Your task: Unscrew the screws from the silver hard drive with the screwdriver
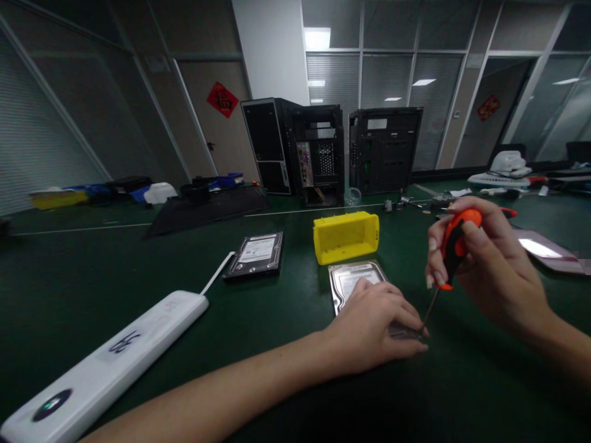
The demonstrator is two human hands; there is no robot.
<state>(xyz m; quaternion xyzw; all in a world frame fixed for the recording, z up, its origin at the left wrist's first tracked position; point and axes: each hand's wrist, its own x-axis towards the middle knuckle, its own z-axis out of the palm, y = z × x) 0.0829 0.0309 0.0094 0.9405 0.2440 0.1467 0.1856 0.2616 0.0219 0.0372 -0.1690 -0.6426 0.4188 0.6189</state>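
My right hand (484, 264) grips an orange-and-black screwdriver (455, 249). Its thin shaft slants down to the near right corner of a silver hard drive (344, 283) on the green table. Over that drive lies my left hand (373, 323), fingers curled and thumb pointing right, holding it at its near right end beside the screwdriver tip. My hand covers much of the drive, and the exact spot under the tip is too small to make out. Just behind the drive, a yellow plastic bin (346, 237) rests on its side with its opening facing me.
A second hard drive (256, 253) lies left of the bin. At the lower left is a long white device marked 39 (124, 351). Computer cases (318, 157) stand at the back, with a black mat (203, 209) to their left. A pinkish flat panel (549, 249) lies at right.
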